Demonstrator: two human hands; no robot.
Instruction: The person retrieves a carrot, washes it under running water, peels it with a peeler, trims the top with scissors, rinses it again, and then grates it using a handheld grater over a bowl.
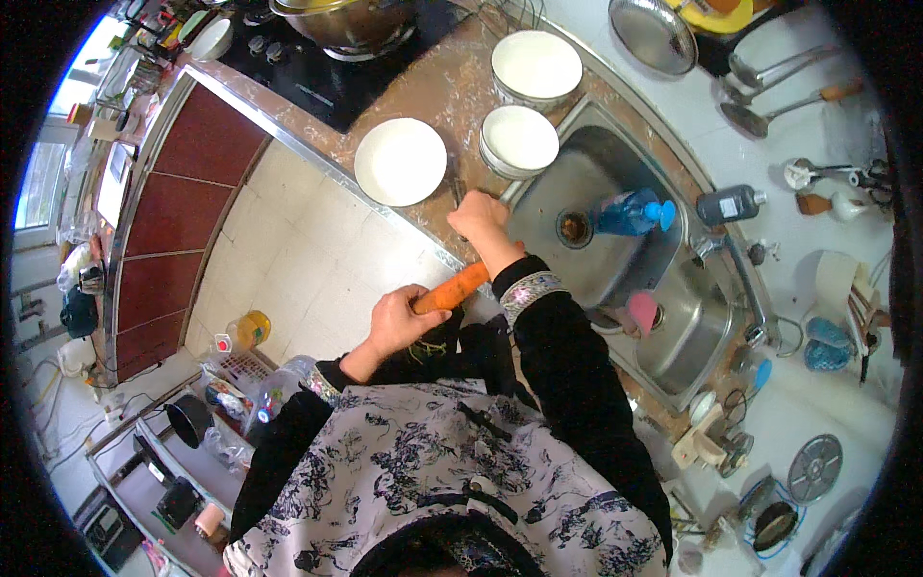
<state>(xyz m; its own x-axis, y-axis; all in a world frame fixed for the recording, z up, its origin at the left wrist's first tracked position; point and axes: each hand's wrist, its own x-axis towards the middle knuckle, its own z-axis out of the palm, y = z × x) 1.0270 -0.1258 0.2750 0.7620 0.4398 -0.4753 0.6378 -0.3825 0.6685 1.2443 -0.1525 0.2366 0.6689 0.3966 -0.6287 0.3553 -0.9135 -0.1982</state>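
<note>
My left hand (pixel 402 319) grips the thick end of an orange carrot (pixel 454 288) above the gap between the counter and my body. The carrot slants up to the right, and its far end passes behind my right wrist. My right hand (pixel 482 216) is curled in a fist at the counter's edge, beside the sink. A slim dark tool (pixel 457 186) pokes out past its fingers; the hand hides most of it, so its kind is unclear. Just beyond lies a white bowl (pixel 401 161), with stacked white bowls (pixel 519 141) to its right.
The steel double sink (pixel 551 180) on the right contains a blue bottle (pixel 631 214) and a pink item (pixel 641 313). Another white bowl stack (pixel 537 66) stands farther back. A large metal pot (pixel 346 25) is on the black hob (pixel 306 90). An oil bottle (pixel 249 331) stands low left.
</note>
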